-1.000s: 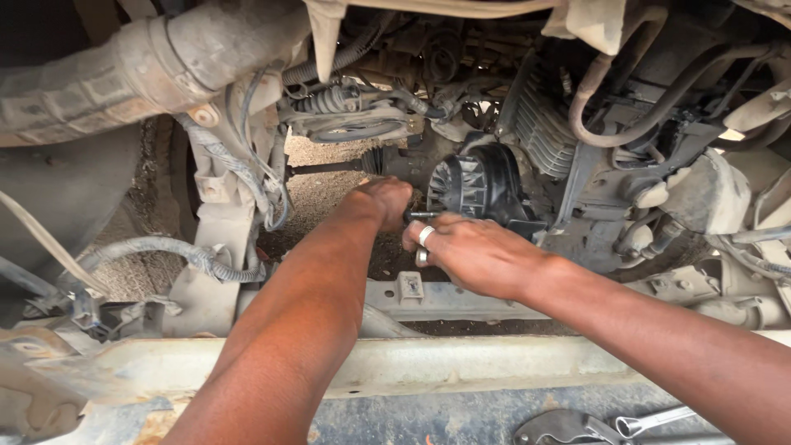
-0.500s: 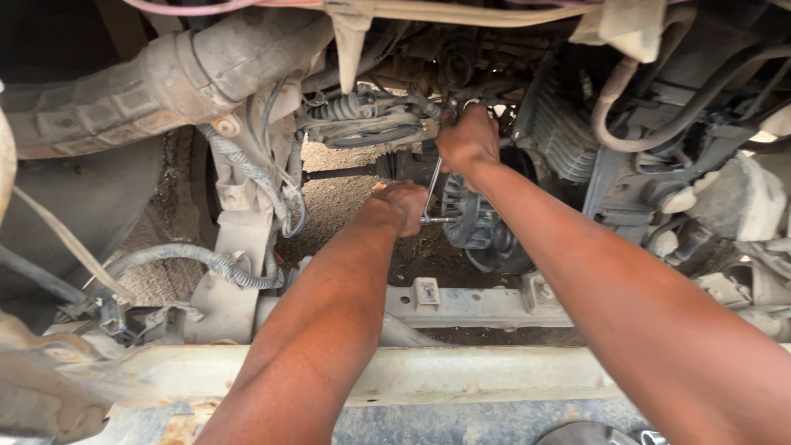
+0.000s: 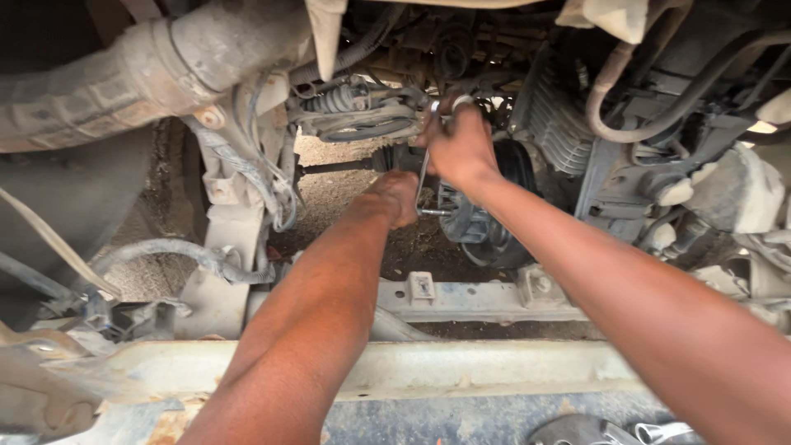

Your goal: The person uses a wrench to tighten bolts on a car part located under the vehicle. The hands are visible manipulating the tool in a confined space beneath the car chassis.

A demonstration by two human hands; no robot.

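Note:
I look up at the dusty underside of a vehicle. My right hand (image 3: 461,148) is raised and shut on the top of a slim metal wrench (image 3: 423,177) that hangs almost upright. The wrench's lower end meets a bolt at a dark round finned unit (image 3: 486,227). My left hand (image 3: 394,198) is closed just left of that lower end, touching the wrench or the bolt there; what it grips is hidden. A ring shows on a right-hand finger.
A thick dusty pipe (image 3: 124,78) runs across the upper left. A drive shaft (image 3: 346,165) with rubber boot, hoses and wiring (image 3: 272,189) crowd the left. A metal crossmember (image 3: 461,301) and a pale beam (image 3: 428,371) lie below. Tools (image 3: 610,431) rest at the bottom edge.
My right hand has swung up from beside the left hand to the top of the wrench, turning the wrench from level to nearly upright. My left hand stayed at the bolt.

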